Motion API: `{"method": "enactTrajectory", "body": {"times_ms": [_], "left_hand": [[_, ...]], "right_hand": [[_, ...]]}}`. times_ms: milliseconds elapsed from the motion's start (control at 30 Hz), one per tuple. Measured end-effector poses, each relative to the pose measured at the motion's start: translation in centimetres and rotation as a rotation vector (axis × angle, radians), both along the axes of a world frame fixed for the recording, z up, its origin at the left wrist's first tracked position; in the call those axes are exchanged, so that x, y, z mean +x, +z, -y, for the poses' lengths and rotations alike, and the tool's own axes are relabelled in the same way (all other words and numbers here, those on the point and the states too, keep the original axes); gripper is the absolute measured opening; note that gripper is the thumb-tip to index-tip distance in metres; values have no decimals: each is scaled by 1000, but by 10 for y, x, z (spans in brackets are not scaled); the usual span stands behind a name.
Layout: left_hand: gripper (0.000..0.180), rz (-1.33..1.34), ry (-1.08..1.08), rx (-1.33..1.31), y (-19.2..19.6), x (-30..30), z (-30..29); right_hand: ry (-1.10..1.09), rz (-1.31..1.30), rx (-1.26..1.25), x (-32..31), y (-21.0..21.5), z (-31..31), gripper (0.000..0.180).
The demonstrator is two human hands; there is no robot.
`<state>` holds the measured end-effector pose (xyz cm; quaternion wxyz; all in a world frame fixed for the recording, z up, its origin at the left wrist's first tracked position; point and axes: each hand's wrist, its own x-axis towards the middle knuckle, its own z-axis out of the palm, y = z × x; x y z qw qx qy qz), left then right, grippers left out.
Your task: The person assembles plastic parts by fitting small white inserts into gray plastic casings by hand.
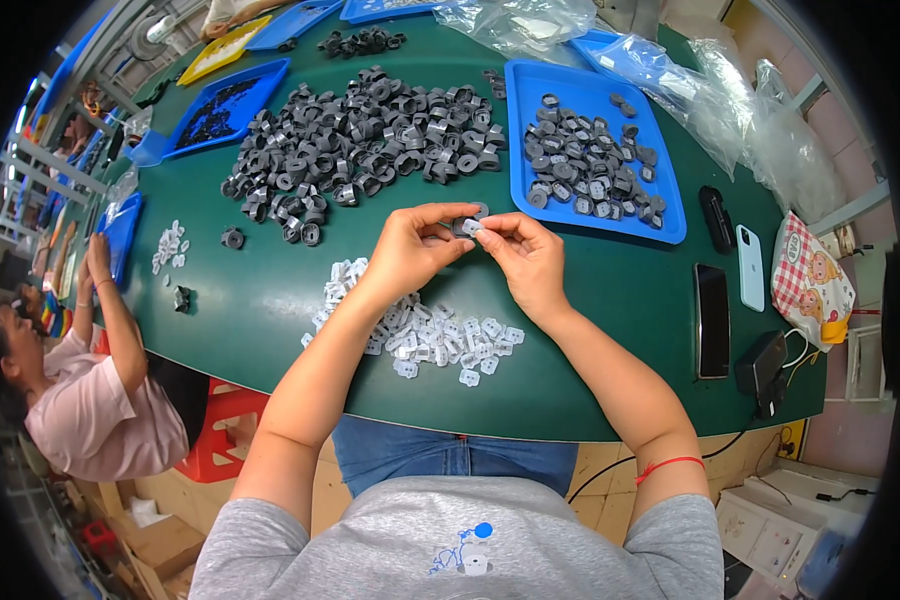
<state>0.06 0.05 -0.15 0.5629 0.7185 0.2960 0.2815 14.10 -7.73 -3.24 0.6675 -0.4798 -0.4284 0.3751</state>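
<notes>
Both hands meet above the green table (610, 300), just in front of the big grey pile (360, 140). The left hand (415, 250) and the right hand (525, 255) are pinched shut on one small part (469, 225), a grey ring with a little white piece on it. The fingertips of both hands touch it, and it is held up off the table. Right under the hands, nearer the person than the grey pile, lies a heap of small white pieces (430, 330). To the right of the grey pile sits a blue tray (670, 215) with more grey rings (590, 165) in it. To the left of the grey pile is another blue tray (225, 110) holding dark bits. A single grey ring (232, 237) lies alone just left of the pile, and a few more white pieces (170, 245) lie further left. Far to the right of the pile, past the blue tray, two phones (712, 320) lie flat, one black and one white. Clear plastic bags (730, 100) lie behind that tray. Another person (90, 390) in a pink top sits at the left end of the table, well apart from the pile.
</notes>
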Motion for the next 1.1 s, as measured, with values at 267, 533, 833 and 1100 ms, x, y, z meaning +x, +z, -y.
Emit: {"method": "enactTrajectory", "body": {"times_ms": [267,533,833,1100], "left_hand": [[37,123,-48,-332,4,1,0],[33,135,-20,-286,1,-1,-3],[34,141,9,-293,2,0,-3],[34,140,13,-288,-2,-1,-2]], "right_hand": [[-64,-128,-20,5,1,-3,13],[-3,-195,-49,4,2,-2,13],[41,-169,23,2,2,0,15],[-10,-140,-82,5,-2,-1,9]]}}
